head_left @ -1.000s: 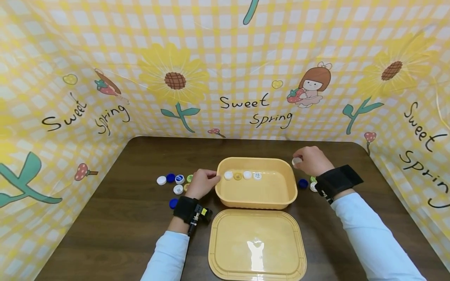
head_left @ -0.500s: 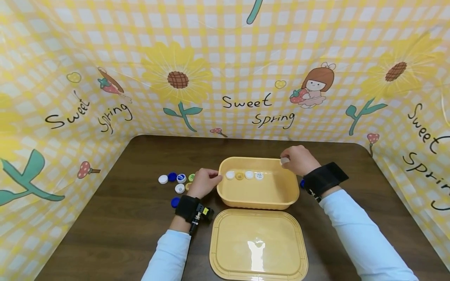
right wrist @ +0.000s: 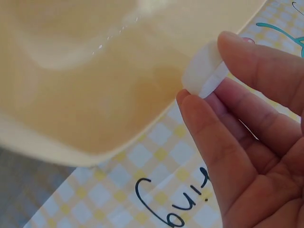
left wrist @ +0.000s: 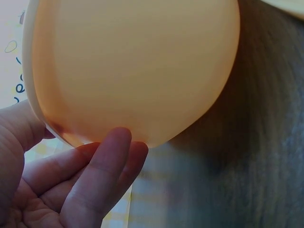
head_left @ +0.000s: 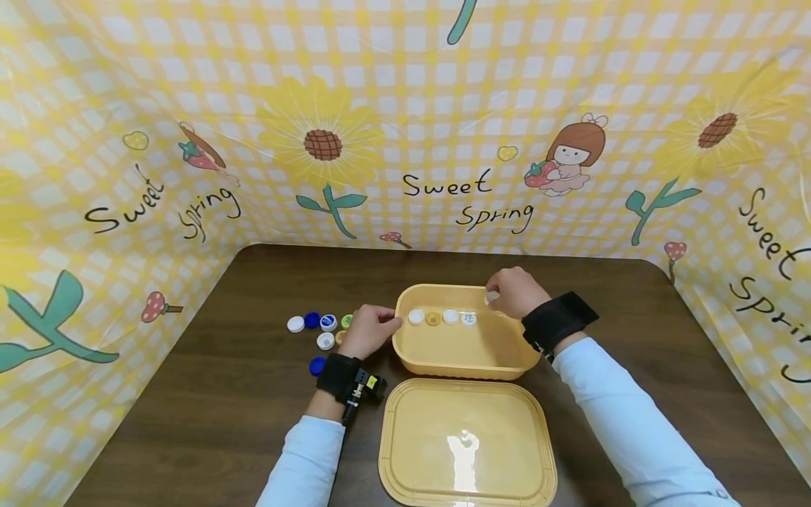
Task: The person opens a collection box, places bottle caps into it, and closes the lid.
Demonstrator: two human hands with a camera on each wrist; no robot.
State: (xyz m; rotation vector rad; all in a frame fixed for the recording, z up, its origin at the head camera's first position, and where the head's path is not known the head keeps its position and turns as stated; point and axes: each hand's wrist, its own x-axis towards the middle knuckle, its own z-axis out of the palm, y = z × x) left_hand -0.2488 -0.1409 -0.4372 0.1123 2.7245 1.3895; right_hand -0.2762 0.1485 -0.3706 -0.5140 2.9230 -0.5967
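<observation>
1. The left hand (head_left: 369, 329) pinched the left rim of the yellow tub (head_left: 456, 350); light, steady pressure seemed best.
2. Four caps (head_left: 450, 317) lay in a row inside.
3. The right hand (head_left: 519, 293) pinched a white cap (head_left: 491, 296) near the far rim; edge contact likely aided control.

Glare on the yellow lid (head_left: 469, 442), dim wrist views

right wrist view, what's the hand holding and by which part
The right hand holds a white round cap, pinched by its edge between the fingertips.
</observation>
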